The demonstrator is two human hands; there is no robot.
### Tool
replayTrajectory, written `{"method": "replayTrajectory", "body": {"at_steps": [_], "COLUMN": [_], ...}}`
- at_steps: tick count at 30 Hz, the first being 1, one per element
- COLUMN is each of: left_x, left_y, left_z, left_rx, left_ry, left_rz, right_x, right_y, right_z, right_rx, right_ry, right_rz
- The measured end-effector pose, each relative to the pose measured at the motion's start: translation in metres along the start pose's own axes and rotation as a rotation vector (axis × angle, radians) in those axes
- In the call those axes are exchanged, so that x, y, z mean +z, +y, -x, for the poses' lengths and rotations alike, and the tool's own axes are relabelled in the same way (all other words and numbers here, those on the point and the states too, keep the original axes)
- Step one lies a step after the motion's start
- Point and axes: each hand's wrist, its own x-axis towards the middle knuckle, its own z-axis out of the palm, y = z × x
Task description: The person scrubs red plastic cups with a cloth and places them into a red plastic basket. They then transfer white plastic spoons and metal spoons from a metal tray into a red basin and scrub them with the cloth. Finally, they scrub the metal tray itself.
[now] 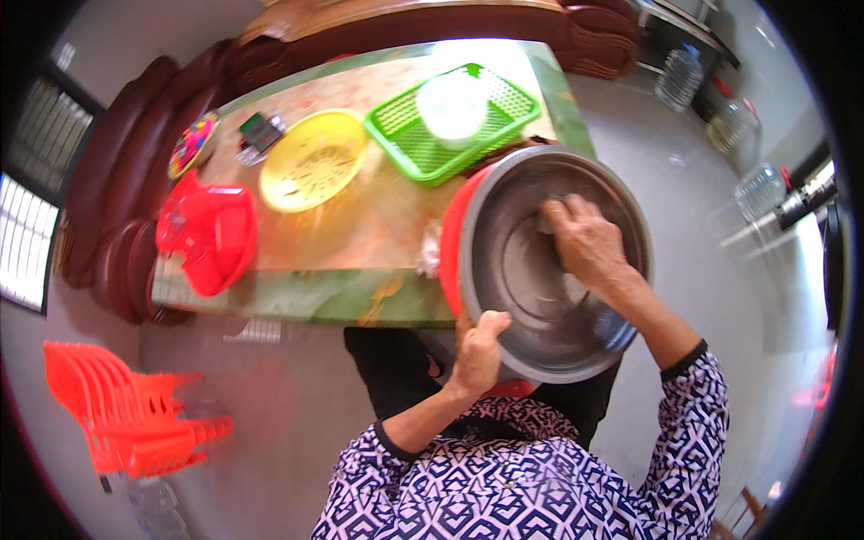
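A wide metal basin (523,270) is tilted over my lap at the table's right corner. My left hand (478,354) grips its near left rim, thumb on top and fingers underneath. Inside the basin, my right hand (588,239) presses toward the inner wall with bent fingers. A pale grey wad (548,219), perhaps a cloth, shows at those fingertips; most of it is hidden by the hand. Behind the metal basin, the side of a red basin (453,229) sticks out on the left.
On the marble-patterned table (364,293) stand a green plastic basket (425,165) with a white bowl (452,104), a yellow colander (314,162) and red plastic ware (219,229). Stacked red chairs (128,418) are at lower left. Large water bottles (678,77) line the right wall.
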Motion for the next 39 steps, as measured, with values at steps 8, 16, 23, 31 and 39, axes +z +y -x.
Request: {"method": "replayTrajectory", "body": {"at_steps": [8, 16, 23, 31, 39], "left_x": [0.016, -0.037, -0.112, -0.18, -0.18], "left_y": [0.043, 0.048, 0.08, 0.07, 0.041], "left_z": [0.009, 0.008, 0.038, 0.039, 0.01], "left_rx": [0.264, 0.063, 0.335, 0.209, 0.225], "left_ry": [-0.022, 0.211, 0.511, 0.524, 0.45], "left_rz": [0.03, 0.278, 0.356, 0.47, 0.512], "right_x": [-0.014, -0.051, -0.086, -0.04, -0.027], "right_y": [-0.015, -0.053, -0.03, -0.02, -0.021], "right_z": [0.034, 0.028, 0.03, 0.049, 0.062], "right_rx": [-0.116, -0.521, -0.174, 0.206, 0.314], "right_ry": [-0.223, -0.353, -0.062, -0.134, -0.141], "right_rz": [-0.285, -0.541, -0.992, -1.069, -1.179]}}
